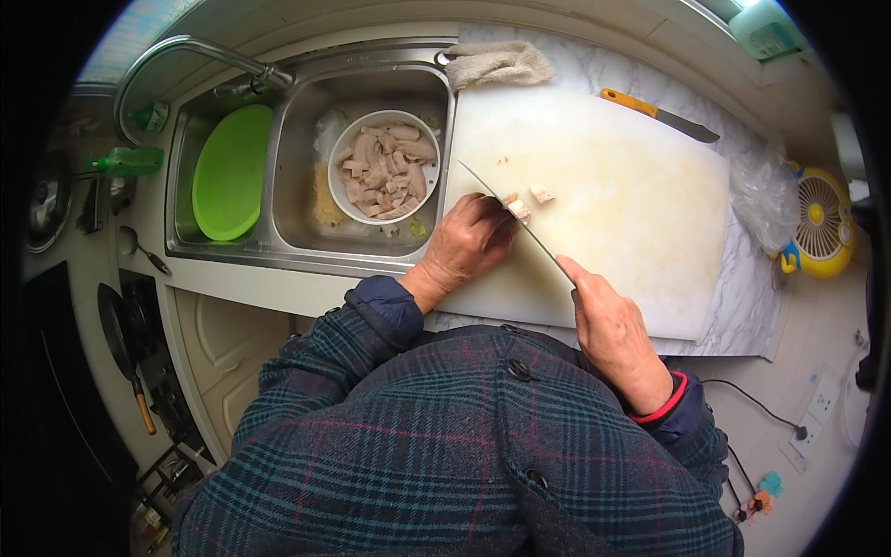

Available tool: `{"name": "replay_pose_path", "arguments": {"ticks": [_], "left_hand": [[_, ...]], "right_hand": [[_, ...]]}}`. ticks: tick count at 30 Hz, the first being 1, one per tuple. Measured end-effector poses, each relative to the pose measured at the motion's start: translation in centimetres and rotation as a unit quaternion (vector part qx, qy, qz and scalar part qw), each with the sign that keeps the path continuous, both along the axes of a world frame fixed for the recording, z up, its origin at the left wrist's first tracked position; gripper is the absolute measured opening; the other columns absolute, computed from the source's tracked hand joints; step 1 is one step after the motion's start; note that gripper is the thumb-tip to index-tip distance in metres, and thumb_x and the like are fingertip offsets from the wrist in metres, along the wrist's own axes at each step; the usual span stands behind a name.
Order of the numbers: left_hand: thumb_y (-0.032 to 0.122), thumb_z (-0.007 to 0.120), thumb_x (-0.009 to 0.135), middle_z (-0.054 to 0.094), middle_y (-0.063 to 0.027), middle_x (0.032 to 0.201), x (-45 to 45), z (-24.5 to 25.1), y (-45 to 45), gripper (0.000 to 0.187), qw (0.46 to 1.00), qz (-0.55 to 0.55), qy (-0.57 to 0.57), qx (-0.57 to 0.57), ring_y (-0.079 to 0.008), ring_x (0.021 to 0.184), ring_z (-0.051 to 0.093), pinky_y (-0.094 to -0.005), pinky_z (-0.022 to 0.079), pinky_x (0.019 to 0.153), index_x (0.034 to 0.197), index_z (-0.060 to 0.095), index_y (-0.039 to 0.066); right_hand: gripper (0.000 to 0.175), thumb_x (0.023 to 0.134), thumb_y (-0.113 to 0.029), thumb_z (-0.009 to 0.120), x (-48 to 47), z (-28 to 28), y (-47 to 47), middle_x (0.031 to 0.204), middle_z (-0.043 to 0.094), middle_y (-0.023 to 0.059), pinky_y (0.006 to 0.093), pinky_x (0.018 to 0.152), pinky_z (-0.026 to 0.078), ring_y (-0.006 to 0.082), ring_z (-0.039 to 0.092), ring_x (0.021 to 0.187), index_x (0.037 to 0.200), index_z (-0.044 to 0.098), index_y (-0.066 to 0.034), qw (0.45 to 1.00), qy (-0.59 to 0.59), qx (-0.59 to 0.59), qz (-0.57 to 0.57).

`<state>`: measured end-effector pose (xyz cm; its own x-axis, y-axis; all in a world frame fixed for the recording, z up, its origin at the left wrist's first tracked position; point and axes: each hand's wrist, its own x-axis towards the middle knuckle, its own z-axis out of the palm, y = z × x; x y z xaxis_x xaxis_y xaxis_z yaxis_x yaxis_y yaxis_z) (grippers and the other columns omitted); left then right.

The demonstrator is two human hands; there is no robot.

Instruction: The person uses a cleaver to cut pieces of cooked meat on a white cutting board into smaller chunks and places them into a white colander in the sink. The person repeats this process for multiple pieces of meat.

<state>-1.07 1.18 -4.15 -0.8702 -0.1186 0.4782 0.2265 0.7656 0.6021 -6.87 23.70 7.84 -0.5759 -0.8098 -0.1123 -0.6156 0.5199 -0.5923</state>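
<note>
My right hand [616,331] grips a kitchen knife [544,249], seen nearly edge-on, its blade slanting up and left across the white cutting board [626,209]. The curled fingers of my left hand [466,237] hold a piece of pale meat against the board at the blade; the hand hides most of it. Just right of the blade lies a cut bit of meat [518,209], with another pale chunk [541,193] beside it. Left of the board, a white colander [335,150] full of pale meat strips [386,167] stands in the steel sink.
A green basin [230,174] leans in the left sink bowl below the faucet [188,45]. Behind the board lie a folded cloth [498,64] and an orange-handled knife [661,115]. A clear plastic bag [762,198] and a yellow fan [818,216] are at the right.
</note>
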Motion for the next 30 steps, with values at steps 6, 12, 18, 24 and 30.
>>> {"name": "replay_pose_path", "arguments": {"ticks": [6,12,18,24,30], "left_hand": [[0.004,0.076,0.072,0.066,-0.0120,0.105,0.2,-0.9,-0.2,0.035,1.000,-0.009,-0.006,0.020,-0.0305,0.097,0.064,-0.0381,0.056,0.082,0.106,0.069,0.002],[0.007,0.077,0.071,0.065,-0.0139,0.111,0.3,-1.2,-0.3,0.034,0.999,-0.014,-0.028,0.024,-0.0320,0.103,0.064,-0.0392,0.056,0.087,0.104,0.069,0.002],[0.009,0.081,0.070,0.063,-0.0150,0.113,2.0,0.3,-1.6,0.037,0.998,0.039,-0.035,0.032,-0.0330,0.107,0.063,-0.0391,0.054,0.091,0.104,0.067,0.002],[0.006,0.078,0.071,0.064,-0.0114,0.106,2.7,0.4,-1.9,0.032,0.999,0.035,-0.032,0.022,-0.0303,0.100,0.063,-0.0379,0.055,0.086,0.102,0.069,0.004],[0.005,0.075,0.073,0.064,-0.0109,0.099,2.1,-0.2,-1.1,0.028,0.999,0.020,-0.028,0.021,-0.0291,0.092,0.064,-0.0380,0.056,0.080,0.101,0.071,0.005]], "right_hand": [[0.051,0.089,0.005,0.053,-0.5,-0.3,0.1,0.096,0.062,0.0212,0.0477,0.064,0.054,0.0411,0.063,0.076,0.139,0.048,-0.0065,1.000,-0.030,-0.005,0.006],[0.046,0.091,0.004,0.052,-2.2,-3.7,-3.6,0.098,0.064,0.0244,0.0503,0.073,0.053,0.0451,0.064,0.082,0.136,0.049,-0.0045,0.996,-0.032,-0.084,0.013],[0.041,0.095,0.002,0.049,-3.4,-2.8,-4.9,0.107,0.065,0.0275,0.0493,0.079,0.052,0.0469,0.063,0.097,0.135,0.050,-0.0053,0.990,-0.094,-0.090,-0.057],[0.039,0.096,0.003,0.048,-1.8,-0.8,-3.5,0.100,0.065,0.0261,0.0409,0.082,0.052,0.0422,0.066,0.092,0.135,0.051,-0.0020,0.989,-0.126,-0.076,-0.031],[0.040,0.095,0.004,0.048,-1.1,-0.4,-2.1,0.102,0.065,0.0266,0.0428,0.081,0.052,0.0442,0.064,0.095,0.134,0.051,-0.0024,0.991,-0.127,-0.031,-0.019]]}}
